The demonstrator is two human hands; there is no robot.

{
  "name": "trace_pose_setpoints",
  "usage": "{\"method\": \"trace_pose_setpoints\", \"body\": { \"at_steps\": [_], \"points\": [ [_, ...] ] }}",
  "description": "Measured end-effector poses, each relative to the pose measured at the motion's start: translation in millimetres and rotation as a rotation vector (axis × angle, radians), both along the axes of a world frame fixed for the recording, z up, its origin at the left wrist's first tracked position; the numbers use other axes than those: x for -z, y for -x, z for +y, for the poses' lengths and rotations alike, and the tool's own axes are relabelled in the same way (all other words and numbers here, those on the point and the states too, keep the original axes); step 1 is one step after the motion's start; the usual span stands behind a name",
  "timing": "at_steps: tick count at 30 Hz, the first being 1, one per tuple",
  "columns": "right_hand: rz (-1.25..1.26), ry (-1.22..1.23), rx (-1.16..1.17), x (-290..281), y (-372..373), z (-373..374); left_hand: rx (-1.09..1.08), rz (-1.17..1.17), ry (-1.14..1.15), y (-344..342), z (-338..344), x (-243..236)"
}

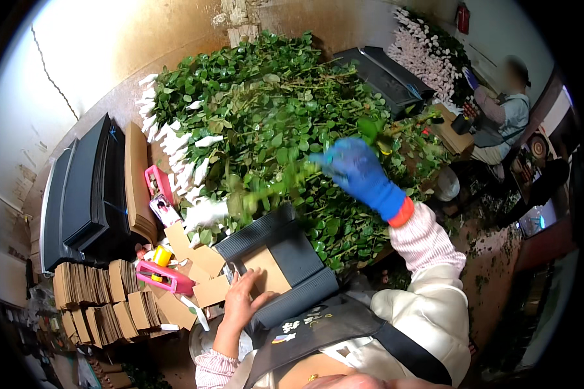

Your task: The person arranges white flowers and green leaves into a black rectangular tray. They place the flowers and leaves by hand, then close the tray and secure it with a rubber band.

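Note:
My left hand [245,298], bare and with fingers spread, lies on a brown cardboard piece [268,269] inside a dark corrugated sheet [308,249] with raised sides, close in front of me. My right hand [358,174], in a blue glove with an orange cuff, is over the leafy heap. Its fingers are closed round a leafy rose stem [266,194], smeared by motion. That stem seems to run left to a white-covered flower head [206,214]. Beneath it spreads a big pile of rose stems [259,117], with white-covered heads [178,152] along the left side.
Dark corrugated sheets [87,188] stand stacked at left, above bundled cardboard pieces [97,285]. Near them are two pink holders [165,277], a yellow roll [161,256] and loose cardboard [198,253]. Another person [509,117] works at far right beside more flowers [428,55].

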State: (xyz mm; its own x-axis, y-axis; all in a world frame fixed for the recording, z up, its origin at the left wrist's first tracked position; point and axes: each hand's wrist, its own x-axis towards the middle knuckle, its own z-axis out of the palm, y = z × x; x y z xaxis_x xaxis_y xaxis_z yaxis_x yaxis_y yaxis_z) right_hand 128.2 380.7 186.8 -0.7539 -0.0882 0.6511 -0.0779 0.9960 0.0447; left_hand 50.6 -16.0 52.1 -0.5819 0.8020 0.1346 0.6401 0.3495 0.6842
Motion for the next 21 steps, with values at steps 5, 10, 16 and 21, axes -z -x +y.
{"method": "trace_pose_setpoints", "body": {
  "at_steps": [5,10,16,21],
  "points": [
    [-0.612,0.118,-0.044,62.6,-83.6,-34.3,-0.048,-0.301,-0.079,4.2,-10.0,27.6],
    [-0.884,0.103,0.052,124.0,-120.0,-37.5,0.101,-0.038,0.011,4.5,-4.4,12.4],
    [-0.839,0.205,0.083,61.5,-37.0,-2.5,0.116,-0.069,0.081,3.3,-5.6,2.8],
    [-0.444,0.399,0.23,58.7,125.3,30.8,0.172,-0.048,0.1,8.4,-5.1,-10.3]
  ]
}}
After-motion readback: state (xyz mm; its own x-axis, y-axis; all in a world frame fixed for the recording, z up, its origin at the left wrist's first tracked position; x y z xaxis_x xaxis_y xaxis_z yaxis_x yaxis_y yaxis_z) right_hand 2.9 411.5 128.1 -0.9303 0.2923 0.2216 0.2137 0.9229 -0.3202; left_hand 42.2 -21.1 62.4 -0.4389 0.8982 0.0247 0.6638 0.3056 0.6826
